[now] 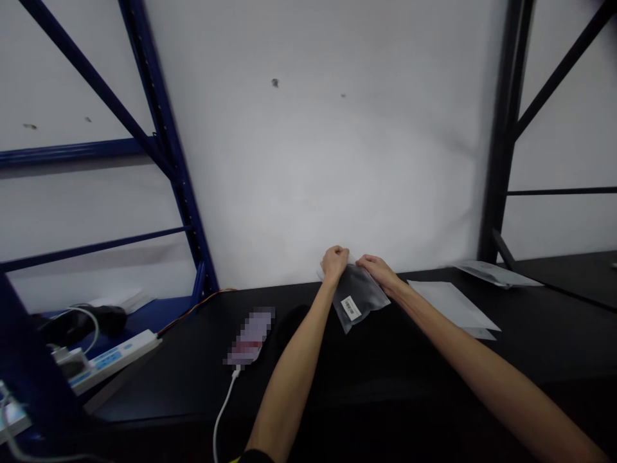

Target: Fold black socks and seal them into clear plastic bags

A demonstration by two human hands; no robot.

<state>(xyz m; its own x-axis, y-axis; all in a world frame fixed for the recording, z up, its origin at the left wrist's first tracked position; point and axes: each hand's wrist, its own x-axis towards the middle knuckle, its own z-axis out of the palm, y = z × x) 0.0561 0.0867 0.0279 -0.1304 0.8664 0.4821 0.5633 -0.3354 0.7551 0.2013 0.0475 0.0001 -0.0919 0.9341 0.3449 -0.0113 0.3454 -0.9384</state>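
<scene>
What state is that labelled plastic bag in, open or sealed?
Cannot tell: the left hand and the right hand grip the top of the translucent plastic bag, hiding its mouth.

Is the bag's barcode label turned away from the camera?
No, the white label faces the camera, on the dark bag between the left hand and right hand.

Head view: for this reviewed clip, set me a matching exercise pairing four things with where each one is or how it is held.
Things:
1. Plastic bag with white label
2. Power strip
3. Blurred device
4. White sheets

Places:
A. On the black table, trailing a white cable
B. Flat on the table, right of the bag
C. Held at its top by the left hand and right hand
D. Far left, by the blue shelving

Pairs: 1-C, 2-D, 3-A, 4-B
</scene>
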